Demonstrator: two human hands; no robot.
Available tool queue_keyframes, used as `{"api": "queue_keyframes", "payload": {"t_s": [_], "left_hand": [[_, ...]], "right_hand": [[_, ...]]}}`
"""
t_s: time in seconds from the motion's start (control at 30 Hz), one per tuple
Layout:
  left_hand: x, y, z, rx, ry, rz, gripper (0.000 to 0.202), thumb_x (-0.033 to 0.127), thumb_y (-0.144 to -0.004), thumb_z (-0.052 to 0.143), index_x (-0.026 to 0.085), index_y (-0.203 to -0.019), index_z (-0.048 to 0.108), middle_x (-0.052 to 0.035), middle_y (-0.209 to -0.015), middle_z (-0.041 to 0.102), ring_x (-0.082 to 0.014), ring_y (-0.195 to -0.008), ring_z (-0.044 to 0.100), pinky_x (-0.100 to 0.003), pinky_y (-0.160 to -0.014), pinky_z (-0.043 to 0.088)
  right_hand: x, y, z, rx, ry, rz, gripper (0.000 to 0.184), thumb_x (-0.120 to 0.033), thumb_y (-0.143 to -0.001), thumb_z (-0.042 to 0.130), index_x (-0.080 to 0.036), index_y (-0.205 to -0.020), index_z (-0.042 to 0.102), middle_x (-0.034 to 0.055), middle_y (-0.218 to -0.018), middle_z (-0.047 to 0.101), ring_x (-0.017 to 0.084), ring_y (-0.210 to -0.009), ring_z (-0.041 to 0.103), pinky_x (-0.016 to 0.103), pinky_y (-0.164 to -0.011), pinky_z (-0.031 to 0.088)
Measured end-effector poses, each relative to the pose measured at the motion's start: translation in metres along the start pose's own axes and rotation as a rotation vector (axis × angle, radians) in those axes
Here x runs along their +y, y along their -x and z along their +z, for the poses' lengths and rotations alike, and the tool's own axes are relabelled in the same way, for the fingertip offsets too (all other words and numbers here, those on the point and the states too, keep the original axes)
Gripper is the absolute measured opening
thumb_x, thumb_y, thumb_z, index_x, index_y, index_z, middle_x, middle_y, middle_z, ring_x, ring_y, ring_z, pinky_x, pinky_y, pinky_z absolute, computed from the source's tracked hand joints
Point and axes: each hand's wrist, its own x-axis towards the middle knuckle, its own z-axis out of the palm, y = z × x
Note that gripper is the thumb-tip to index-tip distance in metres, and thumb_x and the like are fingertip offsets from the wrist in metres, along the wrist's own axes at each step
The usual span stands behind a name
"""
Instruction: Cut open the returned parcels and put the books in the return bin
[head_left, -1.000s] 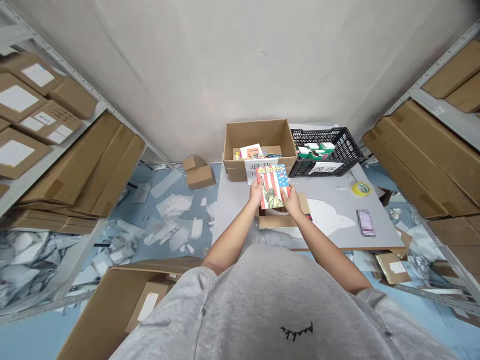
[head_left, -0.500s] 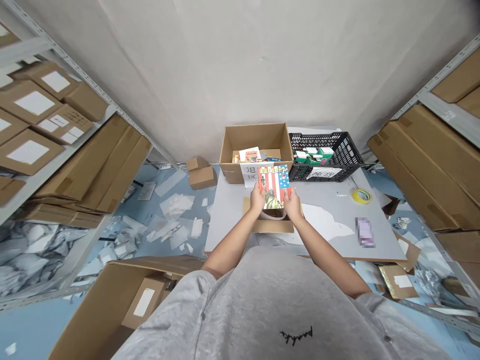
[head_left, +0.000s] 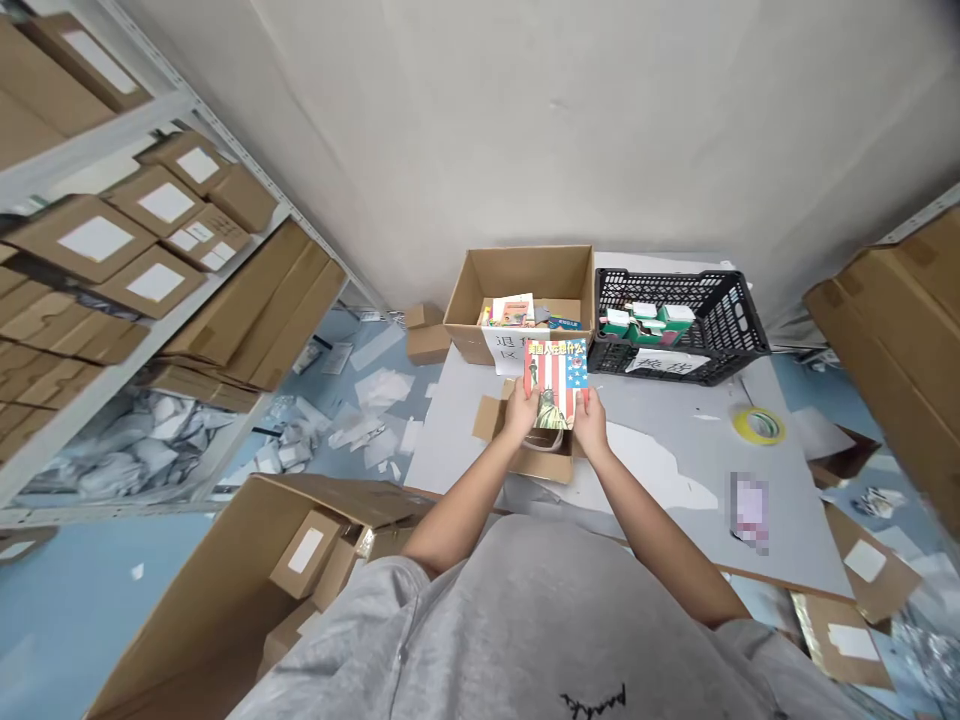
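My left hand [head_left: 521,412] and right hand [head_left: 590,422] grip the lower edge of a stars-and-stripes paperback [head_left: 556,382], fingers closed on it, above an open carton [head_left: 540,462] on a grey table [head_left: 675,470], near a black plastic crate [head_left: 679,325], between steel shelves [head_left: 150,350], both forearms reaching forward.

**Storeroom aisle seen from above, with metal shelving on both sides of a plain wall.**

We see an off-white wall [head_left: 525,130] closing the aisle, lit by soft, even light. On the left, grey metal shelving [head_left: 97,135] holds stacked cardboard cartons [head_left: 96,238] with white labels; on the right, larger flat cartons [head_left: 885,340] lie along a matching shelf [head_left: 926,228]. We note a grey-topped table [head_left: 787,520] standing against the wall. The pale blue floor [head_left: 67,620] is strewn with white paper scraps [head_left: 379,388], and crumpled silver-grey wrapping [head_left: 127,450] lies under the left shelving. Two small cartons [head_left: 427,345] sit on the floor just beside the table.
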Motion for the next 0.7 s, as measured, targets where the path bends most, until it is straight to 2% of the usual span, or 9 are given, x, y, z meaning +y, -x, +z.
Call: {"api": "queue_keyframes", "payload": {"t_s": [0.1, 0.2, 0.3, 0.37, 0.5, 0.6, 0.7], "left_hand": [[-0.001, 0.007, -0.003, 0.058, -0.053, -0.003, 0.038, 0.035, -0.099, 0.056, 0.022, -0.134, 0.056, -0.0126, -0.131, 0.069, -0.0281, -0.120, 0.067, -0.039, -0.099, 0.053], [-0.002, 0.010, -0.015, 0.102, -0.039, 0.048, 0.041, 0.037, -0.101, 0.052, 0.023, -0.140, 0.052, -0.0117, -0.135, 0.067, -0.0271, -0.121, 0.066, -0.040, -0.101, 0.053], [0.003, 0.002, -0.034, 0.144, -0.060, 0.136, 0.049, 0.035, -0.103, 0.047, 0.025, -0.151, 0.046, -0.0106, -0.147, 0.060, -0.0246, -0.132, 0.061, -0.037, -0.109, 0.049], [0.010, -0.011, -0.049, 0.162, -0.119, 0.162, 0.058, 0.032, -0.102, 0.046, 0.024, -0.159, 0.038, -0.0107, -0.157, 0.052, -0.0241, -0.142, 0.053, -0.035, -0.114, 0.045], [0.028, -0.064, -0.076, 0.155, -0.269, 0.092, 0.078, 0.032, -0.099, 0.050, 0.019, -0.169, 0.018, -0.0169, -0.166, 0.038, -0.0313, -0.148, 0.045, -0.039, -0.115, 0.044], [0.039, -0.124, -0.090, 0.147, -0.348, 0.100, 0.086, 0.034, -0.097, 0.053, 0.015, -0.170, 0.010, -0.0213, -0.166, 0.036, -0.0363, -0.146, 0.047, -0.043, -0.113, 0.046], [0.042, -0.191, -0.094, 0.156, -0.413, 0.135, 0.091, 0.033, -0.095, 0.057, 0.010, -0.169, 0.009, -0.0259, -0.162, 0.039, -0.0389, -0.148, 0.043, -0.047, -0.119, 0.038]], "right_hand": [[-0.004, 0.000, 0.003, -0.054, 0.002, -0.030, 0.051, -0.053, -0.104, 0.035, -0.019, -0.134, 0.058, 0.0154, -0.121, 0.073, 0.030, -0.106, 0.070, 0.042, -0.091, 0.054], [-0.011, -0.001, 0.013, -0.114, -0.014, -0.065, 0.052, -0.048, -0.105, 0.035, -0.019, -0.144, 0.054, 0.0157, -0.129, 0.071, 0.030, -0.111, 0.069, 0.042, -0.094, 0.055], [-0.021, -0.009, 0.031, -0.139, 0.012, -0.124, 0.054, -0.043, -0.105, 0.035, -0.019, -0.151, 0.048, 0.0160, -0.133, 0.069, 0.030, -0.115, 0.068, 0.042, -0.098, 0.055], [-0.031, -0.022, 0.045, -0.138, 0.065, -0.179, 0.056, -0.040, -0.105, 0.036, -0.019, -0.156, 0.043, 0.0163, -0.137, 0.067, 0.030, -0.120, 0.066, 0.044, -0.101, 0.053], [-0.060, -0.072, 0.082, -0.137, 0.235, -0.244, 0.063, -0.033, -0.102, 0.036, -0.017, -0.162, 0.035, 0.0187, -0.152, 0.055, 0.033, -0.136, 0.056, 0.048, -0.110, 0.049], [-0.081, -0.124, 0.114, -0.139, 0.387, -0.244, 0.067, -0.029, -0.100, 0.037, -0.013, -0.164, 0.029, 0.0227, -0.156, 0.049, 0.037, -0.139, 0.052, 0.053, -0.110, 0.047], [-0.090, -0.180, 0.148, -0.122, 0.510, -0.246, 0.069, -0.029, -0.100, 0.037, -0.008, -0.165, 0.024, 0.0268, -0.156, 0.047, 0.040, -0.136, 0.053, 0.054, -0.108, 0.047]]}}
